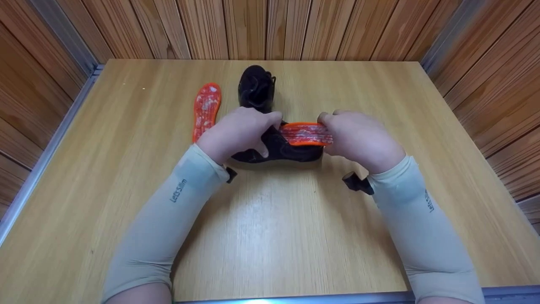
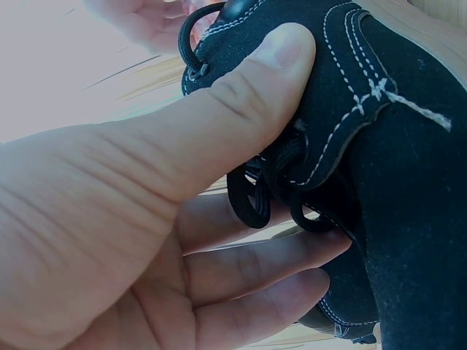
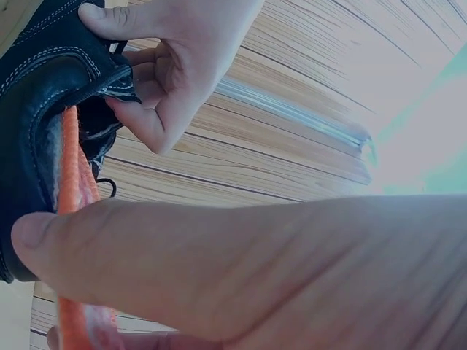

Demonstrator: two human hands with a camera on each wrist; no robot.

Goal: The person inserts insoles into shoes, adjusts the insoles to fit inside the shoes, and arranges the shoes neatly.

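Note:
A black shoe (image 1: 291, 154) with white stitching lies sideways near the middle of the table. My left hand (image 1: 240, 131) grips it around the laced part, thumb (image 2: 255, 91) on the near side and fingers on the far side by the black laces (image 2: 248, 200). An orange-edged insole (image 1: 304, 135), red and white inside, is partly in the shoe's opening. My right hand (image 1: 363, 137) pinches the outer end of that insole above the shoe's heel. Its thumb also lies against the shoe's heel in the right wrist view. The insole's front is hidden inside.
Another black shoe (image 1: 255, 86) stands just behind the held one. To the left, a matching orange insole (image 1: 206, 105) lies on the wooden table (image 1: 261, 236). Wood-panelled walls (image 1: 287, 29) close in the back and sides.

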